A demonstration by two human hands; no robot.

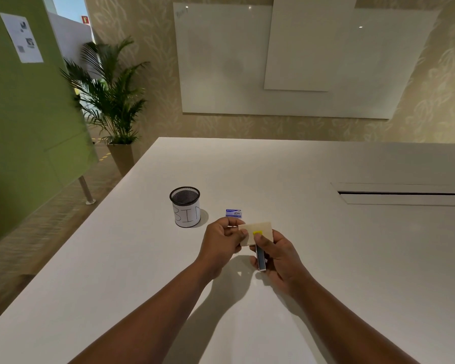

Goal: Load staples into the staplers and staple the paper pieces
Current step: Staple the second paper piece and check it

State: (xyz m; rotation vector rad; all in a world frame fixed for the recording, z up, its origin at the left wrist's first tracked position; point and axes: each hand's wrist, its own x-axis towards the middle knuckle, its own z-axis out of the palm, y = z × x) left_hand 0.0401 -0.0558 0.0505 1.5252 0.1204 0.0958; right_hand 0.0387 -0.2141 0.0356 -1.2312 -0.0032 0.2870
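My left hand [222,243] pinches the left edge of a small cream paper piece [258,229] held above the white table [116,258]. My right hand [279,256] grips a small stapler [260,257] with a dark blue-grey body and a yellow tip, its tip lying over the paper's lower middle. Just beyond the hands, a small blue staple box [233,213] lies flat on the table.
A black mesh cup [185,206] with a white label reading "BIN" stands left of the staple box. A cable slot [405,193] is cut into the table at the right. A potted palm [111,101] and a green partition stand off the table's left side.
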